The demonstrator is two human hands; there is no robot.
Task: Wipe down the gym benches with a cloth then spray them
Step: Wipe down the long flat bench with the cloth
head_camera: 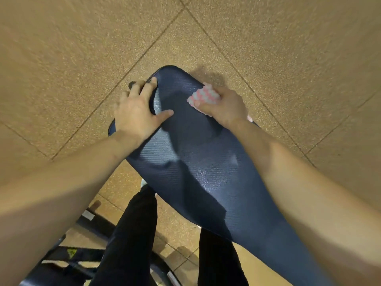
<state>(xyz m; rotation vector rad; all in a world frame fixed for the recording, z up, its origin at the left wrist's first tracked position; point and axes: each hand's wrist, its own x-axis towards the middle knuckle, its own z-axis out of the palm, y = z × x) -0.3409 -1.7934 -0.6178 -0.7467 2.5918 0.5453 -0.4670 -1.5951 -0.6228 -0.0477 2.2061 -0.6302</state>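
Note:
A dark blue padded gym bench (198,166) runs from the lower right up to the middle of the view. My right hand (224,107) presses a crumpled pink and white patterned cloth (204,96) onto the pad near its far right edge. My left hand (138,108) lies spread on the pad's left edge, its fingers curled over the side and the thumb flat on top. No spray bottle is in view.
Tan speckled rubber floor tiles (82,58) surround the bench. My legs in black trousers (132,234) stand at the bottom. A black metal frame (68,256) lies on the floor at the lower left.

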